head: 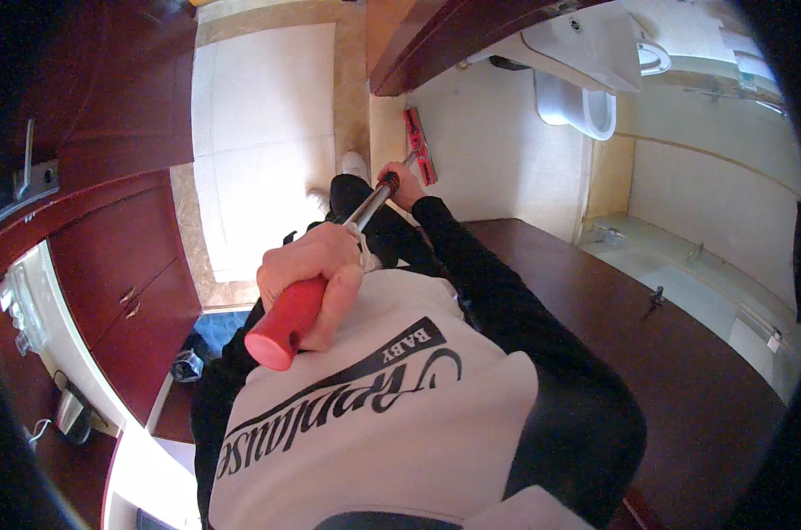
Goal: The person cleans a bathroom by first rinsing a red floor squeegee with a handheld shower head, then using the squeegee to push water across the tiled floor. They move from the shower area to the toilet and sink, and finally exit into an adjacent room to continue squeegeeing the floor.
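Note:
A mop with a long metal pole (pixel 368 207) runs down and away from my body. My left hand (pixel 317 268) is wrapped around its upper end, just beside the red grip (pixel 287 324) that points up toward me. Farther down the pole, my right hand (pixel 403 187) grips it near a dark ribbed collar (pixel 390 180). The red mop head (pixel 420 146) rests on the pale floor (pixel 486 146) just inside a doorway. Part of the pole near the head is hidden by my right hand.
A dark red door frame (pixel 400 69) stands beside the mop head. White ceramic fixtures (pixel 576 109) are at the upper right. A brown door panel (pixel 572 318) lies to my right. Left are a red door with a metal lever handle (pixel 28 165) and red cabinet doors (pixel 128 265).

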Demonstrator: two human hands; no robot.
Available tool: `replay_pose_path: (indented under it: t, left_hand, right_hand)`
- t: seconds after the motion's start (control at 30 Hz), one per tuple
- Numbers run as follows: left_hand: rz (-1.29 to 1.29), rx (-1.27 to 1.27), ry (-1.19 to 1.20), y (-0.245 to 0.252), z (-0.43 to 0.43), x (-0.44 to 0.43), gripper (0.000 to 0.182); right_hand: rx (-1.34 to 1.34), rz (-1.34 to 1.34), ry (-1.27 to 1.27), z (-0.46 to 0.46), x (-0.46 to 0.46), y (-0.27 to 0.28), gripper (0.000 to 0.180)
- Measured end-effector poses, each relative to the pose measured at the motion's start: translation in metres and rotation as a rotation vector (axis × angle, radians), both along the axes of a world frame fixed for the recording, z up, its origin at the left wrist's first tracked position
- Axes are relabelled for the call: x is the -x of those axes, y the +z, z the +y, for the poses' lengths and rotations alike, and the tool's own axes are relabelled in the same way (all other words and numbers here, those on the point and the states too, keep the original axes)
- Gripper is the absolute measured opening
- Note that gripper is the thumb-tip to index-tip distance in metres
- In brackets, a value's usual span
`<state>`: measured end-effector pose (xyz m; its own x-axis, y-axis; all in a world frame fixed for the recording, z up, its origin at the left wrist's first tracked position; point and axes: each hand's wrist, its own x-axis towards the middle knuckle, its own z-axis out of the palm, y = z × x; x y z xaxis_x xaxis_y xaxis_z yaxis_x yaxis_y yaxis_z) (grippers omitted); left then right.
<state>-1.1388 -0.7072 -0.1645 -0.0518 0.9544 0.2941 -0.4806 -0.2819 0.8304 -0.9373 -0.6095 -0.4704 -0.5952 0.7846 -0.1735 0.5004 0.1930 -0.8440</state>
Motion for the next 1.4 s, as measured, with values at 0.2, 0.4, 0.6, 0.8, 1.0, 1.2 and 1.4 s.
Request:
replay_pose_path:
  t: [0.2,0.4,0.6,0.8,1.0,1.2,1.4]
  left_hand:
    - [0.053,-0.188,0.066,-0.015,-0.007,0.011,0.025]
    - [0.202,-0.229,-0.141,-0.023,0.005,0.039,0.019]
    - [0.203,-0.160,-0.229,-0.078,0.043,0.028,0.013]
    - [0.354,-0.022,-0.342,-0.105,0.087,-0.013,0.015]
    - [0.476,-0.009,-0.468,-0.103,0.105,0.001,0.019]
    - [0.580,-0.014,-0.553,-0.080,0.118,0.061,0.018]
    - [0.738,-0.011,-0.581,-0.051,0.121,0.146,0.015]
  right_hand:
    - [-0.071,-0.235,0.090,-0.011,0.015,0.031,0.024]
    - [-0.294,-0.383,0.165,0.005,0.009,0.051,0.018]
    - [-0.290,-0.674,-0.088,0.030,-0.037,0.015,0.017]
    - [-0.109,-0.740,-0.013,0.068,-0.138,-0.080,0.023]
    - [-0.218,-0.560,-0.154,0.058,-0.145,-0.142,0.029]
    - [-0.341,-0.422,-0.454,0.035,-0.052,-0.090,0.026]
    - [-0.232,-0.409,-0.439,0.035,0.052,-0.062,0.019]
